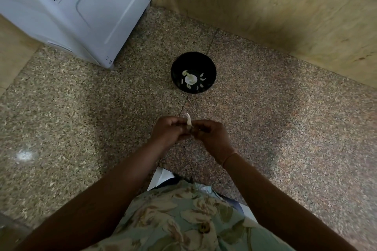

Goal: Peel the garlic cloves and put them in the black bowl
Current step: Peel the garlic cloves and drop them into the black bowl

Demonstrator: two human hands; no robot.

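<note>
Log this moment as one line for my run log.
step: peeling | left hand and right hand: both pinch small pale garlic clove | round black bowl: on speckled stone floor, holds pale garlic pieces

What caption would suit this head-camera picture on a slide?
The left hand and right hand pinch a garlic clove over a speckled floor; the black bowl beyond holds garlic pieces.

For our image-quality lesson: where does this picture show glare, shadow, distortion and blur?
Head view: a pale glare patch on the speckled floor at the frame's left; a dark shadow on the wall at right; wide-angle distortion curves the wall's base; the white appliance looks soft; the left hand and right hand, pinching the garlic clove, are dim.
</note>
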